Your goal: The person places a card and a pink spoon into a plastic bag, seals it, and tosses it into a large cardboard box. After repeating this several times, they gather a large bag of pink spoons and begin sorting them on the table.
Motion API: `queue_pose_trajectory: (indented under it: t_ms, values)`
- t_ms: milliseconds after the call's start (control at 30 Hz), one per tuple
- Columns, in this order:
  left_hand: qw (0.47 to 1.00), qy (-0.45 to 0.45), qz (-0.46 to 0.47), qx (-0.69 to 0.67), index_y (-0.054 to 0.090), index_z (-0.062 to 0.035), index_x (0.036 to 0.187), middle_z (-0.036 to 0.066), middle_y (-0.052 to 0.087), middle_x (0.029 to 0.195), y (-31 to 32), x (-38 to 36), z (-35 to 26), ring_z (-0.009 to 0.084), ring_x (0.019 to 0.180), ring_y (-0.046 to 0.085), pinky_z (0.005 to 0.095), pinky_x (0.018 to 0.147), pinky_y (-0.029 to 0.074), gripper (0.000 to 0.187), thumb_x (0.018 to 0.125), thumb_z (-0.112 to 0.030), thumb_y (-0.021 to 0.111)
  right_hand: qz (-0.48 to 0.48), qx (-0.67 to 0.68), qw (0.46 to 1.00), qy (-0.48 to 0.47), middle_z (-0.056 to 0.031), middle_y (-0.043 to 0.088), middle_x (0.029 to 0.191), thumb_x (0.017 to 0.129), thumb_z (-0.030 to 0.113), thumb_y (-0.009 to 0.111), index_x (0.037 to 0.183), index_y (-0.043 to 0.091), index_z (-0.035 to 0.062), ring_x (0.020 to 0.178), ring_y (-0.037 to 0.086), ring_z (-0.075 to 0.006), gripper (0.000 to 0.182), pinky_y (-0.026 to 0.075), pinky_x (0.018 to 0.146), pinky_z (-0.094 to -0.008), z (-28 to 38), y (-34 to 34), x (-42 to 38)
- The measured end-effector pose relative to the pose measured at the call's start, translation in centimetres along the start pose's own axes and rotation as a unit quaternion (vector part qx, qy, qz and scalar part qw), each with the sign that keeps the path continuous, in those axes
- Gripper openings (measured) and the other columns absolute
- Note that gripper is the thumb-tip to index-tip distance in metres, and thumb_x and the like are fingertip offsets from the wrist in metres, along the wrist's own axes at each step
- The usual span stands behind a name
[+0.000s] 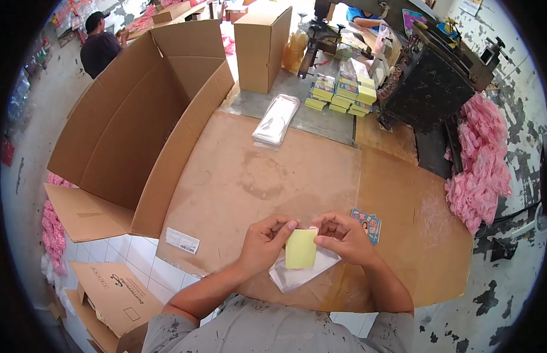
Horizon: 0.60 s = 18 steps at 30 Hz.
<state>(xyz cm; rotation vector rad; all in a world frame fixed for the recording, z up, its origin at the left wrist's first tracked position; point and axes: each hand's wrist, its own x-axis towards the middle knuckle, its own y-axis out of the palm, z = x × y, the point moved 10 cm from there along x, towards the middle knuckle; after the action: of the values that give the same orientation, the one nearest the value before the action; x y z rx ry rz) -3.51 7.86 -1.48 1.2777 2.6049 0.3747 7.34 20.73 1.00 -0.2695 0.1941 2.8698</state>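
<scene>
Near the table's front edge, a pale yellow card point(300, 249) is held upright between my two hands. My left hand point(266, 242) pinches its upper left corner with thumb and finger. At the upper right corner, the fingers of my right hand point(346, 236) close on the same card; a bit of pink shows by the fingertips, too small to name. Below the card lie clear plastic bags point(291, 282), partly covered by it and my right wrist. Blue printed cards point(370, 225) rest just beyond my right hand, which partly hides them.
A big open carton point(117, 126) stands left of the table point(226, 170). Farther back are clear bags point(276, 120), a tall box point(262, 53), stacked card packs point(344, 91) and a black machine point(429, 85). Pink bags point(479, 159) hang right. Another person point(100, 47) is at far left.
</scene>
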Motion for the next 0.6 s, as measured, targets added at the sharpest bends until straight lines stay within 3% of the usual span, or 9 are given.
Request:
queue_pose_trajectory:
  t_ms: [167,367,600]
  values:
    - [1.0,-0.004,0.016,0.02,0.071,0.0031,0.117,0.008,0.078,0.104,0.2,0.0,0.4,0.0098,0.095,0.071,0.0259,0.077,0.06,0.02,0.108,-0.014,0.064,0.028,-0.07,0.997,-0.021,-0.0011,0.07,0.108,0.1,0.008,0.075,0.124,0.067,0.0,0.095,0.065,-0.0076,0.026,0.054,0.084,-0.0263,-1.5,-0.6,0.3]
    - [0.998,-0.052,0.032,0.027,0.069,0.0027,0.123,0.01,0.077,0.113,0.4,0.1,0.6,0.0141,0.102,0.073,0.0299,0.082,0.062,0.022,0.109,-0.014,0.062,-0.016,0.022,0.999,-0.022,-0.0029,0.073,0.103,0.097,0.002,0.074,0.109,0.072,-0.0001,0.089,0.069,-0.0098,0.012,0.055,0.078,-0.0261,-0.3,-0.7,0.4]
    - [0.998,-0.037,0.039,0.037,0.069,0.002,0.126,0.011,0.077,0.113,0.5,0.1,0.6,0.0144,0.102,0.073,0.0296,0.082,0.062,0.023,0.107,-0.012,0.065,-0.05,-0.033,0.998,-0.015,-0.0026,0.074,0.099,0.101,0.008,0.073,0.112,0.072,-0.001,0.088,0.068,-0.0084,0.015,0.054,0.077,-0.0244,-0.4,-2.1,0.4]
